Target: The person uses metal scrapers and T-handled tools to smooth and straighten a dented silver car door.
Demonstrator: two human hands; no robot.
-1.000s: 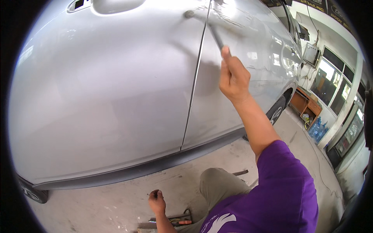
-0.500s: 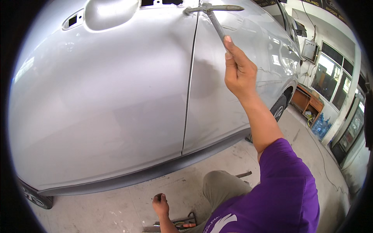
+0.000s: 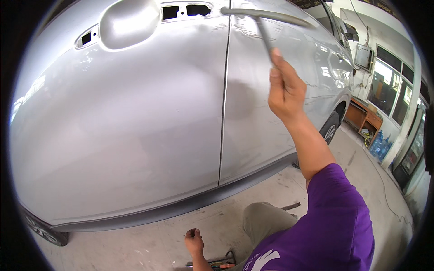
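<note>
Head view, work in hand: the right hand (image 3: 285,92) is raised against the side of a silver car (image 3: 135,126), holding a slim grey rod-like tool (image 3: 264,38) whose far end reaches the door handle (image 3: 266,16) of the door to the right of the panel gap.
Head view, doing it well: judged from the pose, the tool tip should stay on the handle's fixing and off the paint; a steady wrist and light pressure would keep it from skidding across the door skin.
Head view, right fingers: curled and pressed together around the lower end of the tool, a closed grip.
Head view, left hand (image 3: 194,240): low by the concrete floor (image 3: 352,167), its fingers curled into a loose fist just above some tools (image 3: 212,262) lying there; whether it grips anything cannot be told.
Head view, other door: its handle is off, leaving a bare recess (image 3: 129,22) and open mounting holes (image 3: 185,10).
Head view, surroundings: a wooden cabinet (image 3: 366,118) stands by the far wall, well apart from the hands.
</note>
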